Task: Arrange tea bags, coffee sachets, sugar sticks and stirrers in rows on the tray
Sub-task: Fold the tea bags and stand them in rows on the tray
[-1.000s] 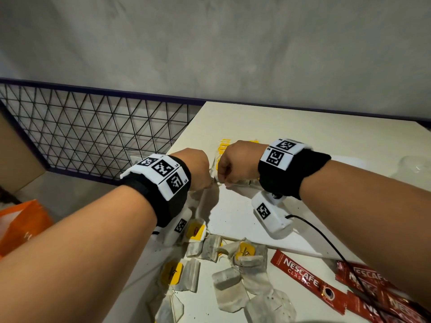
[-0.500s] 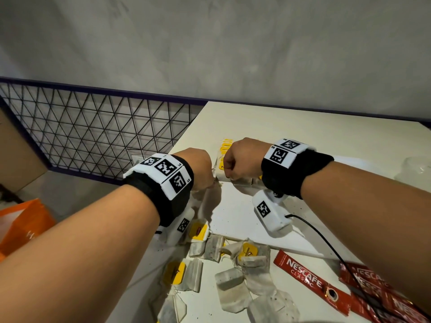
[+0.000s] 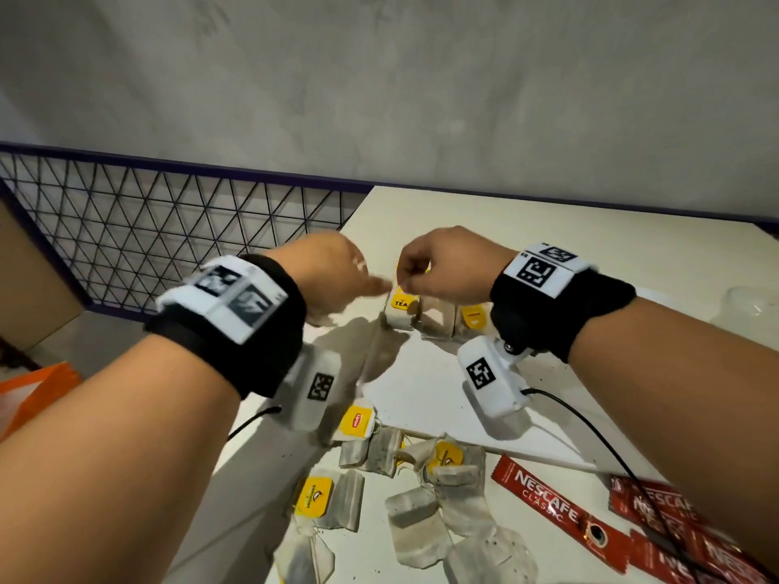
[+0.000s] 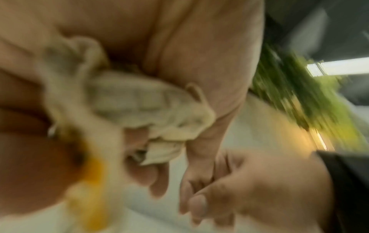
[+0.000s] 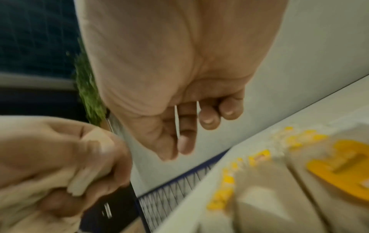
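Head view: both hands are raised close together above the far end of a white tray on a pale table, the left hand smeared by motion, the right hand sharper, its fingers curled with the tips drawn together. From this angle the backs of the hands hide what they hold. The left wrist view, heavily blurred, shows the left hand's fingers curled round crumpled tea bags, a yellow tag dangling below as a bright streak; how many bags are in the bunch cannot be made out. The right wrist view shows the right hand's thumb and forefinger nearly touching; whether a thread runs between them is too fine and too blurred to tell. A row of tea bags with yellow tags stands on the tray just beneath the right hand, partly hidden by its wrist camera. Loose tea bags lie scattered on the table at the tray's near edge, some cut off by the bottom of the frame. Red Nescafé sachets lie to their right, several hidden under the right forearm. A clear plastic object at the far right edge is cropped and cannot be identified.
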Demonstrator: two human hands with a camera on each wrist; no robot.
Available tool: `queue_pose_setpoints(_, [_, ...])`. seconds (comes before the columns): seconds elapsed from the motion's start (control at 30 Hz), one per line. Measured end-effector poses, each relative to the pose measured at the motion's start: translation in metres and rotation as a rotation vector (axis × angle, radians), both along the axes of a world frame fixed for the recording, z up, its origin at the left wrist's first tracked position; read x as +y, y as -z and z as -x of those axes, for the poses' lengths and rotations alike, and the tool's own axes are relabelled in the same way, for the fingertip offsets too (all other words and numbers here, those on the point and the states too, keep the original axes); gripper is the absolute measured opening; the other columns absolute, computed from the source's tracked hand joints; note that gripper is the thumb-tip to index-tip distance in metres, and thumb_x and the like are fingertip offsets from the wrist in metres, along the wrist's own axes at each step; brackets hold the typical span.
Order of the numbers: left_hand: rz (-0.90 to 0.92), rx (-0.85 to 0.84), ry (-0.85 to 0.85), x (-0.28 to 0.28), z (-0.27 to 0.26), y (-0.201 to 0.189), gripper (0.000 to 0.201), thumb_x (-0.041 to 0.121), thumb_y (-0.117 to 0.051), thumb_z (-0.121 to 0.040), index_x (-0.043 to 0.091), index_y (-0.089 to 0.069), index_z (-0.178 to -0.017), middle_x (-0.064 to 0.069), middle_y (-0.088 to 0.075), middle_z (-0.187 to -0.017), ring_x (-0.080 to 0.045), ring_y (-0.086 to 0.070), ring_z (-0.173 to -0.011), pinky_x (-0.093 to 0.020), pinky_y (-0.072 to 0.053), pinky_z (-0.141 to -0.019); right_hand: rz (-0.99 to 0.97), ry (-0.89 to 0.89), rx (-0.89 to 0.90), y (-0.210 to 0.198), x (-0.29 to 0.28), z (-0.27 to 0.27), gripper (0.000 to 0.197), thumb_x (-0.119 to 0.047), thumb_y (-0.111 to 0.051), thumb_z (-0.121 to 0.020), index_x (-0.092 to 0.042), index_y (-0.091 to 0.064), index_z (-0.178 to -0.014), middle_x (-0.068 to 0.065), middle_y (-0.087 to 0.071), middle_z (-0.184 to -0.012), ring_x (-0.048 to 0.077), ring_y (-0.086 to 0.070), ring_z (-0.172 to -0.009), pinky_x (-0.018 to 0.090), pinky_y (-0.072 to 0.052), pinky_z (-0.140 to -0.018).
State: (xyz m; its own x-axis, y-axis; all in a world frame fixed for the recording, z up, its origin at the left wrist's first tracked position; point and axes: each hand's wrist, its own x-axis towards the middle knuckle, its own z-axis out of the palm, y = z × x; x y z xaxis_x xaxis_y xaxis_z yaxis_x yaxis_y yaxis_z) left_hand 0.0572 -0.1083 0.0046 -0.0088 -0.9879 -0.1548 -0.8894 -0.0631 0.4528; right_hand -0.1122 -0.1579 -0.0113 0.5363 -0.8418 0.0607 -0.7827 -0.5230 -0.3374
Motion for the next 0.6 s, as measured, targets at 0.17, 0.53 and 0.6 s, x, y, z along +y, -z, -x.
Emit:
queue_pose_setpoints(0.17, [-0.249,1.165,-0.1,0.009,-0.011,-0.008,0.078,0.083,-0.03,-0.079,0.012,-0.061,-0.075,-0.002,-0.053,-0.065,-0.014,-0.041,-0.043,-0.027,-0.044,-0.05,0.039,0.003,-0.415,-0.02,0.025,0.002,0.008,-0.03,-0.061,-0.09,-0.027,-0.067,-0.087,-0.01,-0.062,-0.077,0.005,-0.053,-0.068,0.021,-0.042,-0.064])
queue_pose_setpoints(0.53, [-0.076,1.357,-0.251,0.011,0.029,0.015,0.091,0.08,-0.015,-0.086,0.008,-0.061,-0.118,-0.014,-0.065,-0.076,-0.025,-0.063,-0.062,-0.04,-0.054,-0.06,0.134,0.015,-0.408,-0.034,0.052,-0.01,0.027,-0.046,-0.066,-0.084,-0.02,-0.068,-0.078,-0.006,-0.067,-0.073,0.003,-0.055,-0.061,0.021,-0.042,-0.059])
queue_pose_setpoints(0.6, [-0.051,1.408,-0.281,0.012,0.033,0.016,0.089,0.078,-0.015,-0.087,0.006,-0.063,-0.11,-0.015,-0.064,-0.074,-0.026,-0.061,-0.065,-0.041,-0.051,-0.064,0.141,0.053,-0.357,-0.037,0.049,-0.011,0.021,-0.039,-0.065,-0.085,-0.019,-0.069,-0.079,-0.005,-0.067,-0.074,0.005,-0.055,-0.064,0.024,-0.041,-0.06])
